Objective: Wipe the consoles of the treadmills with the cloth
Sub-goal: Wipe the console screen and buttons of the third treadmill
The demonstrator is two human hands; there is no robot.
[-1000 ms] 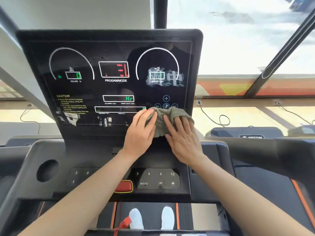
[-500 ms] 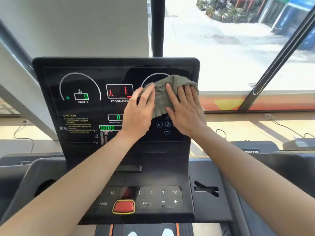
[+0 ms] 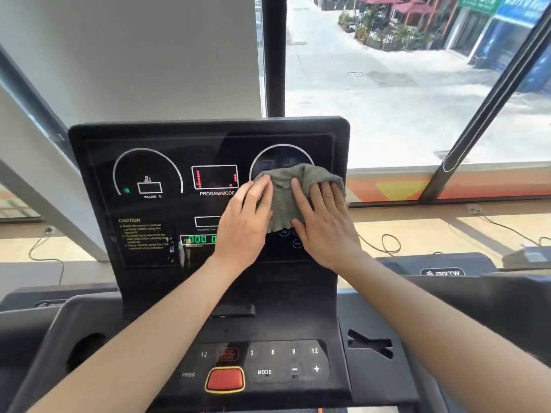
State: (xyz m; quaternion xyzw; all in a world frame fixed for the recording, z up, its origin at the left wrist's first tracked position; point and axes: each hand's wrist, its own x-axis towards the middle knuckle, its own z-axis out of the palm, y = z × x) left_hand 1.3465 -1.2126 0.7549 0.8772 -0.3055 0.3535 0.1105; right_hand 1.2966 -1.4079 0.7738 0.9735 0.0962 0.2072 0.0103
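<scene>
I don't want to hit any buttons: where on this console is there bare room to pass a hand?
Free: the screen's left half, incline dial down to caution text, and the plain band between screen and keypad. Crowded: the right dial, where left hand and right hand press the cloth, and around the red button.

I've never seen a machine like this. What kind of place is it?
Probably a gym. The cloth is on a treadmill console with incline and program displays, and a second treadmill stands to the right by big windows.
</scene>
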